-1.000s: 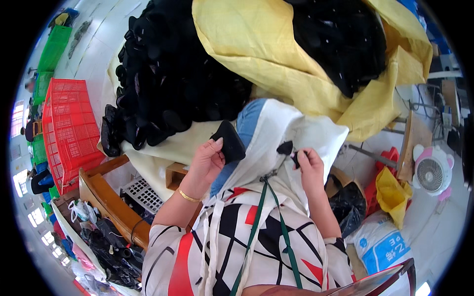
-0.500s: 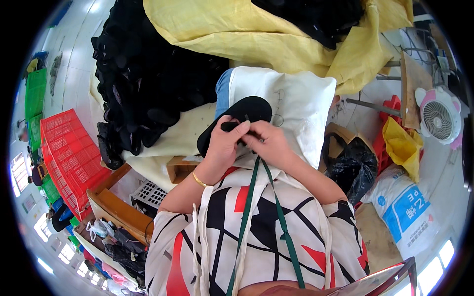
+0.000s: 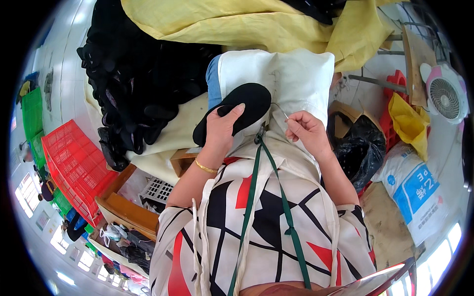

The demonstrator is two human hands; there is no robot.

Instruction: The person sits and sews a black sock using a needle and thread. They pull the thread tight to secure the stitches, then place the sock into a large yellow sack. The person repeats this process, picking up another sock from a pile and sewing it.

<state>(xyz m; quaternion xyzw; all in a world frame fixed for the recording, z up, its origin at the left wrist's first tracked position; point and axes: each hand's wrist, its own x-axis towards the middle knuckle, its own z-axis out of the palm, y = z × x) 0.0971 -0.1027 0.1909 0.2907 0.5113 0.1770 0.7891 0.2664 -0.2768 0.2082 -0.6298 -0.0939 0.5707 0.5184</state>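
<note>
The left hand (image 3: 220, 126) clasps a black shoe sole (image 3: 251, 101), long axis eight-to-two; the right hand (image 3: 306, 129), at its three o'clock, pinches a thin strand (image 3: 281, 108).

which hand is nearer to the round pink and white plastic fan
Right: the right hand is left of the fan; the left hand is farther left, holding a black oblong sole-shaped piece.

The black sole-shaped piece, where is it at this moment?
In the head view, the black sole-shaped piece is above the picture's middle, in the left hand's grip, partly over the white cloth, right of the black heap.
</note>
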